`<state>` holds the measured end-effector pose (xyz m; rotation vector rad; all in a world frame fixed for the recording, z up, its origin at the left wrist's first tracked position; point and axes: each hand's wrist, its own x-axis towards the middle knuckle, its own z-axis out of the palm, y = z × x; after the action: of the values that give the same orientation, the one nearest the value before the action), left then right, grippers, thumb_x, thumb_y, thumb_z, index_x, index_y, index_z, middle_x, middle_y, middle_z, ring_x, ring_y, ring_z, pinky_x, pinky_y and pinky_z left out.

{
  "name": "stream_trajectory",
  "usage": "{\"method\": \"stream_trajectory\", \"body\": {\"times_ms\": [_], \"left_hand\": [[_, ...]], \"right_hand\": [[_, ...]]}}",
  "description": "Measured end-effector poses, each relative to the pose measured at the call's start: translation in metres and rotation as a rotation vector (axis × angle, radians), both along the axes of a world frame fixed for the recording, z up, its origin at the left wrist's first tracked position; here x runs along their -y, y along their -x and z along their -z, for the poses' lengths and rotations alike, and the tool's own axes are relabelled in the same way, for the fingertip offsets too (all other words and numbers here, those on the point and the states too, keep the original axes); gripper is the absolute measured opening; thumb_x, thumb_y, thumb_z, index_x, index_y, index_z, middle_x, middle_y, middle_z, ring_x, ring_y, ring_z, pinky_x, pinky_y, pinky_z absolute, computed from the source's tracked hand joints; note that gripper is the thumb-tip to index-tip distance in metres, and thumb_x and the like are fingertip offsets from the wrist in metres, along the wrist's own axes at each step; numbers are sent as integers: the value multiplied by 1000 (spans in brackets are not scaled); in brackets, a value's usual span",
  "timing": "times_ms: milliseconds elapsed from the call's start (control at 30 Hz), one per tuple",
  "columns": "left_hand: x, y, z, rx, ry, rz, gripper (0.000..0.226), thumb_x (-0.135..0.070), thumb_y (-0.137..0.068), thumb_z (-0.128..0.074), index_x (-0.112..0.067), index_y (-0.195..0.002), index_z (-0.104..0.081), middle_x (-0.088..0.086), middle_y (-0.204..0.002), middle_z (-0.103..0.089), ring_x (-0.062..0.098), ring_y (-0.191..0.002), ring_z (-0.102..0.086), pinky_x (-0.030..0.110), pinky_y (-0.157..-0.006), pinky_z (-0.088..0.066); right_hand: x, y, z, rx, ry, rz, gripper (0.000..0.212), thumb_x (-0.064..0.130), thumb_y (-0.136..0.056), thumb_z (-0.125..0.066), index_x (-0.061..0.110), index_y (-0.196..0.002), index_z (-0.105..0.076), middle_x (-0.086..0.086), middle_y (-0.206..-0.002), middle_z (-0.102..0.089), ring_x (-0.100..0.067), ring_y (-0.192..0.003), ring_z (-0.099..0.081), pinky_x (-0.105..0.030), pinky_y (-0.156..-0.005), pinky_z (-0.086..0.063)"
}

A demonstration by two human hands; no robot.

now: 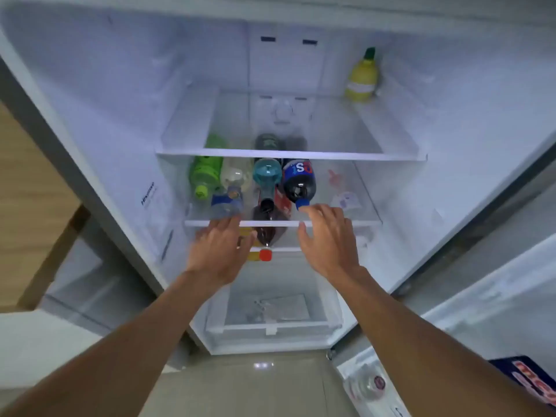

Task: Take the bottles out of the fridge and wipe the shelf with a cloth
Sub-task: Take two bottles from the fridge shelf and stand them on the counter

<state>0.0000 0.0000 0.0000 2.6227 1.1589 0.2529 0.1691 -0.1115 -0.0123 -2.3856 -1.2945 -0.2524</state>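
Several bottles lie crowded on the middle shelf of the fridge, so we have barely begun. Our left hand and right hand reach in, fingers spread, seemingly gripping nothing; no cloth shows.

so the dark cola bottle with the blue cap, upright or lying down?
Lying down. The cola bottle rests on its side on the middle shelf, cap toward the door.

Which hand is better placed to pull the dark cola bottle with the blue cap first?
Right. The right hand is open with fingertips almost at the blue cap of the dark cola bottle. The left hand reaches toward the clear bottle, further left.
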Motion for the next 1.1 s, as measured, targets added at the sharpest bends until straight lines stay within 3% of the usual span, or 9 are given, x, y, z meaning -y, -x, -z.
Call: {"method": "stream_trajectory", "body": {"times_ms": [100, 233, 467, 667, 867, 1100], "left_hand": [[-19, -27, 17, 54, -118, 50, 50, -42, -95, -41, -14, -137, -39, 13, -130, -57, 33, -121, -47, 44, -101, -37], [-28, -56, 31, 95, -108, 35, 49, -42, -95, -42, -15, -136, -42, 14, -127, -59, 34, -120, -47, 44, -100, -37], [-41, -82, 47, 171, -202, -5, 40, -39, -93, -47, -16, -126, -47, 14, -110, -66, 33, -108, -54, 44, -89, -41], [-41, -90, 54, 243, -233, -6, 36, -40, -91, -51, -20, -121, -48, 11, -99, -69, 33, -100, -56, 42, -84, -39], [-42, -89, 55, 343, -165, -21, 26, -39, -86, -60, -23, -104, -50, 8, -86, -67, 33, -87, -60, 42, -78, -43], [-15, -65, 54, 319, -200, 59, 22, -36, -89, -56, -25, -106, -47, 3, -86, -63, 27, -84, -57, 42, -77, -44]], "right_hand": [[-19, -18, 15, 119, -12, 31, 36, 36, -90, -50, 25, -124, -55, -4, -118, -64, -27, -108, -54, -40, -86, -46], [-35, -33, 32, 104, -66, 56, 42, 37, -89, -54, 21, -128, -53, -8, -106, -68, -30, -97, -59, -41, -79, -46], [-54, -38, 41, -40, -220, 86, 41, 37, -85, -64, 19, -121, -54, -6, -84, -72, -27, -80, -59, -38, -75, -45], [-60, -32, 38, -100, -306, 176, 42, 36, -78, -75, 19, -113, -58, -11, -76, -69, -23, -70, -46, -40, -70, -46], [-60, -23, 32, -214, -337, 203, 33, 30, -83, -70, 19, -112, -59, -12, -82, -66, -21, -74, -38, -43, -77, -49], [-34, -2, 30, -155, -313, 133, 20, 28, -85, -69, 23, -102, -62, -3, -69, -53, -25, -69, -51, -42, -64, -54]]}}
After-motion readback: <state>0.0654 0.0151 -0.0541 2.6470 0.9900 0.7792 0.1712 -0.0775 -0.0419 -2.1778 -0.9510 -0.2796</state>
